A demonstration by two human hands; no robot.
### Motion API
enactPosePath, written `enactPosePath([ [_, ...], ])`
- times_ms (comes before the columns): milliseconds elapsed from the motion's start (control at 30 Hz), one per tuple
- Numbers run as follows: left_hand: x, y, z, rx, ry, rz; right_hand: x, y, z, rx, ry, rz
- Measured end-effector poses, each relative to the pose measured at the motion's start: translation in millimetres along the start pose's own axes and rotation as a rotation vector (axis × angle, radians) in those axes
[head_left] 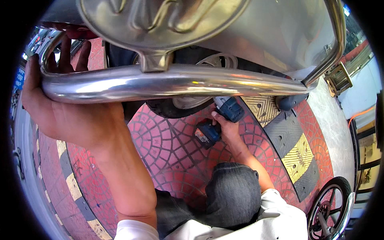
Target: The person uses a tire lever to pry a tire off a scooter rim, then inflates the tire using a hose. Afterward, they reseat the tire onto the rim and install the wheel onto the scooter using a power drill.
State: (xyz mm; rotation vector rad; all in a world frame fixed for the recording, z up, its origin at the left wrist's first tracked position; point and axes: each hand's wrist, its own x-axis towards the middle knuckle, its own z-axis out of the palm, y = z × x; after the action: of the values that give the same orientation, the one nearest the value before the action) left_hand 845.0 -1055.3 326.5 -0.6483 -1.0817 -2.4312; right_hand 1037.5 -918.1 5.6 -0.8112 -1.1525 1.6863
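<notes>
My left hand is under the left end of a thick chrome tube, palm against it. Its fingers are stretched upward and spread beyond the tube, not curled round it. My right hand is low beside a wheel, closed round the grip of a blue and black cordless power tool. The tool's battery pack hangs on the near left side of that hand. The tool's front end points toward the wheel and is partly hidden beneath the tube, so contact cannot be told.
A metal plate with a raised emblem hangs above the tube. Red patterned paving lies below, with a yellow and black ramp at right. Another spoked wheel stands at lower right. My bent knee is in front.
</notes>
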Motion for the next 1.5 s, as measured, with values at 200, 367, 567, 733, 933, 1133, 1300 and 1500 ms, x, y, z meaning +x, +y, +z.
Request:
enactPosePath([
  [200,2,-1,-5,-0.015,-0.005,-0.011,-1,3,2,-0.081,0.019,0.009],
  [367,1,-4,-4,-0.018,-0.023,0.049,1,6,0,-0.123,0.019,-0.020],
  [567,-4,-3,-4,0.006,-0.032,0.075,2,5,9,-0.049,0.024,-0.035],
  [733,-2,-2,-5,-0.011,-0.043,0.054,3,7,11,-0.099,0.062,-0.047],
  [933,-1,-1,-6,0.027,-0.041,0.033,5,12,4,-0.154,0.044,-0.065],
  [1133,-3,2,-1,0.031,-0.003,0.024,8,10,-2,-0.294,0.037,-0.115],
  [1300,-7,8,5,0.066,0.023,0.004,13,2,-11,-0.453,-0.080,-0.117],
  [1500,-7,9,2,-0.066,-0.067,-0.004,10,-18,-12,-0.520,-0.164,-0.147],
])
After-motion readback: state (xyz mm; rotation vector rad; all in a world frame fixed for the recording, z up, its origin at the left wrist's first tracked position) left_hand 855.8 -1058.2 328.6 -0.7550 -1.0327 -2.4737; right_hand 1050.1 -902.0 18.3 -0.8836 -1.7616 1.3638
